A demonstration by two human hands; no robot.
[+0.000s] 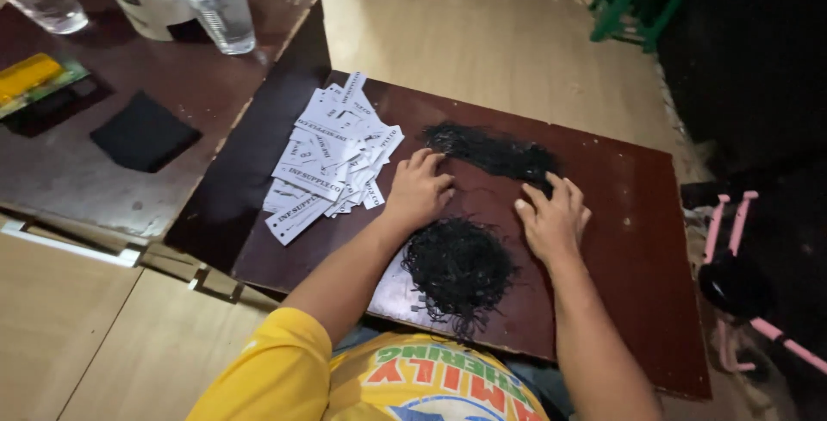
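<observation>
I see left hand [419, 190] flat on desk [637, 240] mid, fingers curled beside white tags [332, 158]. Right hand [553, 218] spread, fingertips touching far string pile [491, 149]; grip unclear. Near string pile [458, 266] between wrists, front edge hidden.

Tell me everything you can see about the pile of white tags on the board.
The pile of white tags is a loose, overlapping heap of small rectangular cards, paper or thin card by the look, with dark print. They lie flat at mixed angles on the left part of the dark reddish board, a few slipping toward its left edge. The left hand rests just right of the pile; whether it touches a tag is unclear.
</observation>
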